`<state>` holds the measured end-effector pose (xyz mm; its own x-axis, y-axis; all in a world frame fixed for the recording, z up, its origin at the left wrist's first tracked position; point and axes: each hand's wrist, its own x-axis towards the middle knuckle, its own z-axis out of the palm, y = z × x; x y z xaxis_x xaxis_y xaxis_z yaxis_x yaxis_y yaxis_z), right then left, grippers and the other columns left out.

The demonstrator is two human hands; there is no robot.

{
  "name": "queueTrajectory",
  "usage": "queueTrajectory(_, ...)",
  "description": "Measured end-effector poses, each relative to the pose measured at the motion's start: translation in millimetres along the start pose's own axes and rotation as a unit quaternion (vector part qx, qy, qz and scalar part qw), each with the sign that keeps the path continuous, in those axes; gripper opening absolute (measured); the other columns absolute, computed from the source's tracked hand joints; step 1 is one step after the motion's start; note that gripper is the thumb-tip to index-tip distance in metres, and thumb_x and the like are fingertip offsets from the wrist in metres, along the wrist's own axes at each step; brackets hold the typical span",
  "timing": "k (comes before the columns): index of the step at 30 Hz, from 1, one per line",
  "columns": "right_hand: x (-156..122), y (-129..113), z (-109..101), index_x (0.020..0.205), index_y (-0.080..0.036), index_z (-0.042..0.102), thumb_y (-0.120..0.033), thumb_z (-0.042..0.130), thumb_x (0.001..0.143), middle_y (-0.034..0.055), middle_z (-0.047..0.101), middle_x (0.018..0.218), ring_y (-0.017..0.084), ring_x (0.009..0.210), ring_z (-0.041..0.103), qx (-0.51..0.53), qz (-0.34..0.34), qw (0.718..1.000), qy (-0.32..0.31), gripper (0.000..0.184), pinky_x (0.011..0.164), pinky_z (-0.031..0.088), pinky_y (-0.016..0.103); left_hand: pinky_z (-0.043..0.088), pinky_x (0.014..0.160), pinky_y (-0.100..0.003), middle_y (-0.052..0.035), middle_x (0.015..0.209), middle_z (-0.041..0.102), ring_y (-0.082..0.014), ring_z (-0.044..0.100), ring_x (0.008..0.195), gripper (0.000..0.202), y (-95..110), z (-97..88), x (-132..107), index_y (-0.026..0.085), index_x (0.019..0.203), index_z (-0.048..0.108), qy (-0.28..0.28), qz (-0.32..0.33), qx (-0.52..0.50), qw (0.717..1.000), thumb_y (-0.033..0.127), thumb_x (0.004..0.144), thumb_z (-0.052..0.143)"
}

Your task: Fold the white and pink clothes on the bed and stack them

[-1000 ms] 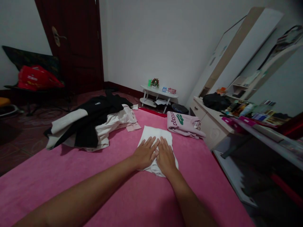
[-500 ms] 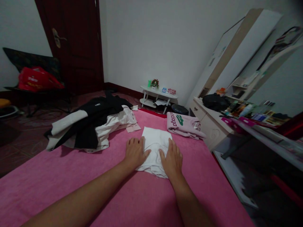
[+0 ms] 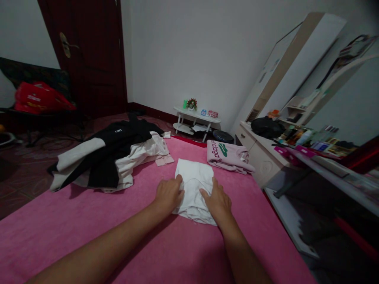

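Note:
A folded white garment (image 3: 194,185) lies on the pink bed cover (image 3: 148,240) in front of me. My left hand (image 3: 168,194) is curled around the garment's left edge, fingers tucked at its side. My right hand (image 3: 217,201) grips the right edge the same way, thumb on top of the cloth. Both hands are closed on the garment, which still rests on the bed.
A heap of black and cream clothes (image 3: 112,157) lies at the bed's far left. A folded pink sweatshirt (image 3: 226,156) with green print sits behind the white garment. A white dresser (image 3: 260,157) with clutter stands right of the bed, a small white table (image 3: 197,120) beyond.
My hands slid from lying flat side by side on top of the garment outward to its left and right edges, and the fingers curled around the sides.

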<state>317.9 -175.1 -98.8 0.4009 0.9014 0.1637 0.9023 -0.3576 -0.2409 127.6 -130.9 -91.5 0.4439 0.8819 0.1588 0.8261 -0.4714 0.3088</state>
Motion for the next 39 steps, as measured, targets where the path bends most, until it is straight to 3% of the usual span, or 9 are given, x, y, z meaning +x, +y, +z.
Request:
queueTrajectory(4, 9, 3, -6, 0.142, -0.014, 0.038, -0.064, 0.042, 0.085, 0.0186, 0.056, 0.131, 0.031, 0.119, 0.055, 0.133, 0.003, 0.989, -0.066, 0.076, 0.097, 0.042, 0.04, 0.045, 0.079, -0.032, -0.0101, 0.107, 0.058, -0.0229, 0.06, 0.093, 0.032, 19, 3.5, -12, 0.02, 0.115, 0.052, 0.021, 0.112, -0.116, 0.987, 0.021, 0.083, 0.05)
queueTrajectory(8, 19, -4, -17, 0.143, -0.016, 0.037, -0.075, 0.032, 0.083, 0.0154, 0.049, 0.14, 0.029, 0.126, 0.05, 0.197, -0.013, 0.975, -0.105, 0.084, 0.103, 0.038, 0.039, 0.043, 0.09, -0.037, -0.0119, 0.115, 0.053, -0.0263, 0.051, 0.105, 0.04, 39, 13.0, -27, 0.02, 0.116, 0.054, 0.047, 0.239, -0.178, 0.953, 0.022, 0.077, 0.058)
queueTrajectory(14, 30, -42, -29, 0.141, -0.014, 0.038, -0.071, 0.059, 0.068, 0.0211, 0.059, 0.125, 0.037, 0.115, 0.056, -0.017, -0.075, 0.987, -0.138, 0.095, 0.093, 0.042, 0.046, 0.041, 0.095, -0.042, -0.0133, 0.119, 0.052, -0.0293, 0.047, 0.109, 0.047, 51, 21.9, -40, 0.02, 0.117, 0.058, 0.034, 0.331, -0.196, 0.922, 0.017, 0.071, 0.059)
queueTrajectory(17, 35, -56, -24, 0.133, -0.012, 0.045, -0.056, 0.067, 0.065, 0.0208, 0.063, 0.115, 0.035, 0.109, 0.06, -0.091, -0.096, 0.983, -0.129, 0.084, 0.088, 0.044, 0.043, 0.041, 0.096, -0.041, -0.0144, 0.122, 0.052, -0.0296, 0.047, 0.113, 0.042, 51, 23.6, -39, 0.019, 0.114, 0.061, 0.046, 0.358, -0.198, 0.911, 0.014, 0.073, 0.056)
queueTrajectory(21, 38, -57, -19, 0.127, -0.013, 0.048, -0.042, 0.063, 0.068, 0.019, 0.066, 0.108, 0.031, 0.102, 0.063, -0.115, -0.119, 0.981, -0.1, 0.068, 0.081, 0.045, 0.038, 0.046, 0.083, -0.033, -0.0103, 0.104, 0.063, -0.0227, 0.058, 0.094, 0.025, 42, 25.2, -32, 0.019, 0.095, 0.067, 0.054, 0.343, -0.235, 0.908, 0.013, 0.079, 0.049)
queueTrajectory(27, 47, -13, -38, 0.128, -0.025, 0.048, -0.035, 0.065, 0.062, 0.01, 0.07, 0.104, 0.03, 0.093, 0.066, -0.095, -0.127, 0.981, -0.115, 0.069, 0.068, 0.043, 0.032, 0.045, 0.074, -0.028, -0.0043, 0.087, 0.073, -0.0191, 0.066, 0.078, 0.029, 15, 30.2, -10, 0.023, 0.094, 0.072, 0.069, 0.182, -0.308, 0.931, 0.015, 0.083, 0.047)
queueTrajectory(31, 58, 35, -61, 0.12, -0.026, 0.055, -0.034, 0.061, 0.069, 0.0073, 0.068, 0.109, 0.027, 0.096, 0.064, -0.122, -0.182, 0.974, -0.058, 0.051, 0.072, 0.042, 0.032, 0.045, 0.069, -0.026, -0.0032, 0.084, 0.074, -0.0186, 0.066, 0.076, 0.027, 3, 43.7, 6, 0.021, 0.089, 0.073, 0.051, 0.082, -0.355, 0.93, 0.02, 0.083, 0.047)
queueTrajectory(35, 78, 83, -87, 0.113, -0.022, 0.058, -0.023, 0.053, 0.075, 0.009, 0.065, 0.108, 0.025, 0.095, 0.061, -0.164, -0.233, 0.958, 0.04, 0.038, 0.078, 0.041, 0.032, 0.045, 0.068, -0.025, -0.0022, 0.086, 0.074, -0.018, 0.066, 0.077, 0.027, 5, 52.2, 9, 0.022, 0.089, 0.074, 0.021, 0.082, -0.356, 0.931, 0.021, 0.082, 0.048)
queueTrajectory(39, 98, 129, -95, 0.115, -0.019, 0.058, -0.011, 0.051, 0.069, 0.0116, 0.061, 0.113, 0.026, 0.102, 0.056, -0.179, -0.267, 0.94, 0.116, 0.047, 0.087, 0.038, 0.034, 0.045, 0.069, -0.024, -0.0019, 0.086, 0.073, -0.0176, 0.066, 0.077, 0.028, 7, 52.2, 9, 0.022, 0.09, 0.074, 0.013, 0.081, -0.351, 0.933, 0.022, 0.082, 0.047)
